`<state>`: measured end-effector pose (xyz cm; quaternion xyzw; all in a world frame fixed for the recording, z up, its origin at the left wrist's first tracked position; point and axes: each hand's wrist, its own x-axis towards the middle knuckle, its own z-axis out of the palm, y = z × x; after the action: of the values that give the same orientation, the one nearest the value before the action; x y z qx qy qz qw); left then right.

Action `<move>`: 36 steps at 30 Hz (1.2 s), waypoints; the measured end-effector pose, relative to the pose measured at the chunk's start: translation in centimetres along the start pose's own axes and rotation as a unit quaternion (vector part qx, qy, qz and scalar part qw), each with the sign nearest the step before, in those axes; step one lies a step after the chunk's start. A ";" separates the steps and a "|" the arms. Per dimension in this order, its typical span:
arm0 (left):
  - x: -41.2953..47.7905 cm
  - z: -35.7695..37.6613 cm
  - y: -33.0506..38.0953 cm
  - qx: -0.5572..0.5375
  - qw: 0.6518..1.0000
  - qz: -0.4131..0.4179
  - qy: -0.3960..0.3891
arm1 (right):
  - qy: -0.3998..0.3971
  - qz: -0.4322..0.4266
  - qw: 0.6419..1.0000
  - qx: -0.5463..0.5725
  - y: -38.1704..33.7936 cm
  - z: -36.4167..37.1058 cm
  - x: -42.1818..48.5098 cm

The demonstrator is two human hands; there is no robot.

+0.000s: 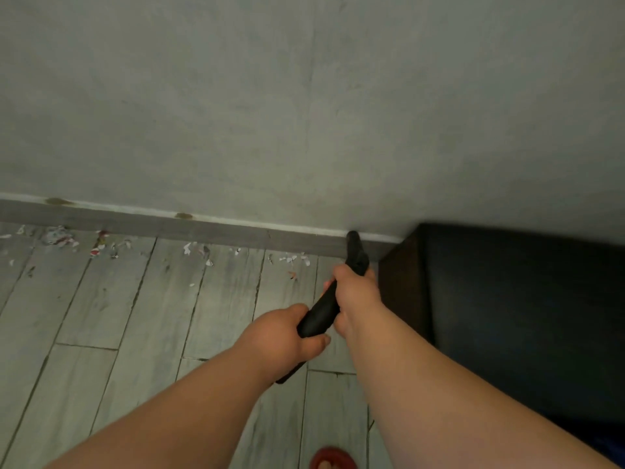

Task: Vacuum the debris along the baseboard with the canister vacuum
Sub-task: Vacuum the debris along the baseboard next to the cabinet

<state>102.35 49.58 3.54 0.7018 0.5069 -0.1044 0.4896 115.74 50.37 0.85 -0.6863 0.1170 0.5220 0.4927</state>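
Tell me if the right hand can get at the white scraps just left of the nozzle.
Probably yes. The scraps lie on open floor just left of the right hand with nothing between, but that hand grips the wand and would have to let go.

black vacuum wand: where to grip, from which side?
Wrap the thick straight shaft of the wand from above: it slants nozzle down to the baseboard, its underside facing the floor. The left hand takes the rear, right hand nearer the nozzle; the dark cabinet blocks the right side.
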 end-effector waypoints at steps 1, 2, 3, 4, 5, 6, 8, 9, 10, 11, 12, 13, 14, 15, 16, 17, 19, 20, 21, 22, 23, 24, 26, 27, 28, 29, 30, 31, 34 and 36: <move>-0.4 -0.3 -0.8 -0.007 1.000 -0.006 0.005 | -0.004 0.002 1.000 -0.010 0.5 0.8 -0.4; -0.7 -0.4 -1.5 -0.014 1.000 -0.013 0.011 | -0.008 0.005 1.000 -0.014 1.0 1.4 -0.7; -1.0 -1.0 -2.6 -0.020 0.999 -0.018 0.022 | -0.016 0.007 1.000 -0.014 1.6 2.6 -1.0; -1.3 -1.4 -3.4 -0.025 0.999 -0.021 0.031 | -0.019 0.007 1.000 -0.015 2.0 3.5 -1.2; -1.4 -1.7 -4.0 -0.028 0.999 -0.024 0.039 | -0.019 0.004 1.000 -0.016 2.4 4.2 -1.3; -1.6 -2.0 -4.6 -0.032 0.998 -0.027 0.046 | -0.021 -0.002 1.000 -0.021 2.8 4.9 -1.4; -1.9 -2.5 -5.8 -0.041 0.997 -0.028 0.053 | -0.025 -0.010 0.999 -0.036 3.7 6.1 -1.5; -2.1 -2.6 -6.4 -0.044 0.997 -0.027 0.054 | -0.027 -0.012 0.999 -0.040 4.1 6.6 -1.7; -2.3 -2.8 -6.9 -0.046 0.997 -0.026 0.056 | -0.030 -0.014 0.999 -0.043 4.4 7.0 -1.9; -2.5 -2.9 -7.4 -0.047 0.997 -0.026 0.058 | -0.031 -0.016 0.998 -0.046 4.9 7.5 -2.0; -2.7 -3.1 -8.0 -0.049 0.997 -0.028 0.061 | -0.034 -0.016 0.998 -0.051 5.3 8.0 -2.2; -3.1 -3.4 -8.8 -0.054 0.996 -0.031 0.066 | -0.038 -0.017 0.997 -0.058 5.9 8.8 -2.4; -3.3 -3.6 -9.5 -0.058 0.995 -0.034 0.071 | -0.040 -0.019 0.997 -0.065 6.4 9.5 -2.6; -3.5 -3.9 -10.1 -0.064 0.994 -0.039 0.075 | -0.042 -0.023 0.996 -0.071 6.8 10.1 -2.6; -3.7 -4.2 -10.8 -0.071 0.993 -0.042 0.080 | -0.045 -0.026 0.996 -0.075 7.2 10.9 -2.7; -3.9 -4.5 -11.6 -0.076 0.992 -0.045 0.086 | -0.048 -0.026 0.995 -0.077 7.8 11.8 -2.9; -4.3 -5.2 -12.8 -0.076 0.991 -0.049 0.097 | -0.058 -0.025 0.994 -0.085 8.6 13.2 -3.2; -4.5 -5.4 -13.2 -0.077 0.990 -0.051 0.103 | -0.066 -0.028 0.993 -0.092 8.9 13.8 -3.3; -4.8 -5.7 -13.7 -0.080 0.989 -0.053 0.110 | -0.077 -0.029 0.992 -0.100 9.3 14.4 -3.5; -5.0 -5.9 -14.0 -0.081 0.988 -0.052 0.117 | -0.086 -0.029 0.990 -0.104 9.6 14.8 -3.8; -5.1 -6.0 -14.2 -0.082 0.988 -0.051 0.118 | -0.090 -0.029 0.990 -0.106 9.7 14.9 -3.9; -5.1 -5.9 -14.3 -0.083 0.989 -0.050 0.116 | -0.091 -0.032 0.990 -0.104 9.7 14.9 -4.0; -5.1 -5.6 -14.3 -0.082 0.989 -0.046 0.111 | -0.085 -0.040 0.991 -0.100 9.7 14.3 -4.2; -5.1 -5.1 -14.0 -0.080 0.990 -0.042 0.106 | -0.075 -0.042 0.991 -0.099 9.7 13.6 -4.1; -4.9 -4.6 -13.6 -0.081 0.991 -0.034 0.101 | -0.065 -0.044 0.992 -0.096 9.5 12.8 -3.9; -4.6 -4.0 -13.0 -0.082 0.992 -0.026 0.096 | -0.057 -0.050 0.993 -0.089 9.2 11.9 -3.7; -4.2 -3.2 -12.5 -0.081 0.992 -0.018 0.091 | -0.044 -0.053 0.995 -0.079 9.0 10.9 -3.3; -3.9 -2.2 -11.9 -0.080 0.993 -0.014 0.082 | -0.029 -0.054 0.995 -0.073 8.9 9.7 -2.9; -2.4 0.4 -10.6 -0.074 0.995 -0.008 0.062 | -0.007 -0.058 0.996 -0.067 8.6 6.4 -1.6; -1.7 2.7 -10.0 -0.071 0.997 -0.013 0.041 | 0.017 -0.051 0.996 -0.069 8.9 3.8 -0.5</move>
<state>94.40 46.46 -2.53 0.6621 0.5416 -0.0454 0.5160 107.25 48.94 -3.53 -0.7325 0.0536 0.4916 0.4679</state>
